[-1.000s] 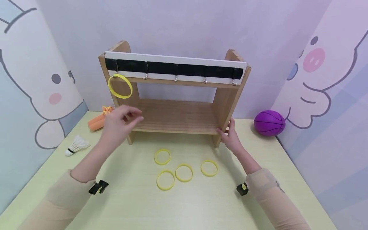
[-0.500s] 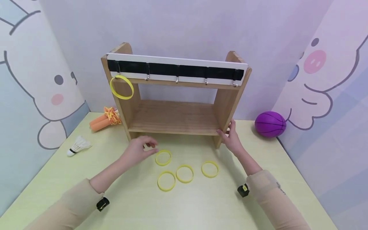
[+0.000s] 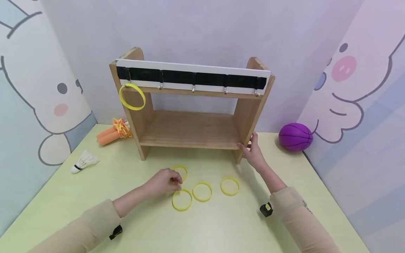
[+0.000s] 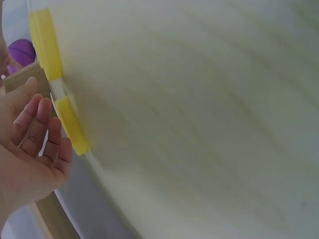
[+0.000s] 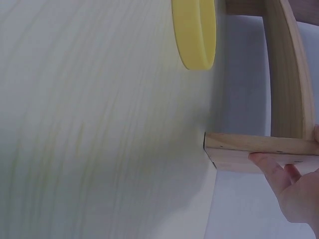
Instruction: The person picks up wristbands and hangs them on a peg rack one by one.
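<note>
My left hand is low over the table, fingers loosely curled, nothing between them. Its thumb tip is right at the rim of a near yellow ring; the fingers partly cover a farther yellow ring. Two yellow bands stand just beyond the fingertips in the left wrist view. My right hand grips the right side panel of a small wooden shelf, thumb on the front edge. A yellow ring hangs from the leftmost hook of the white hook rail on the shelf.
Two more yellow rings lie on the table, a middle ring and a right ring. At left are a shuttlecock and an orange-handled jump rope. A purple ball sits at right. Walls stand behind and beside the table.
My left hand has come down from just below the hung ring to the rings on the table, moving right and nearer. The right hand has stayed on the shelf.
</note>
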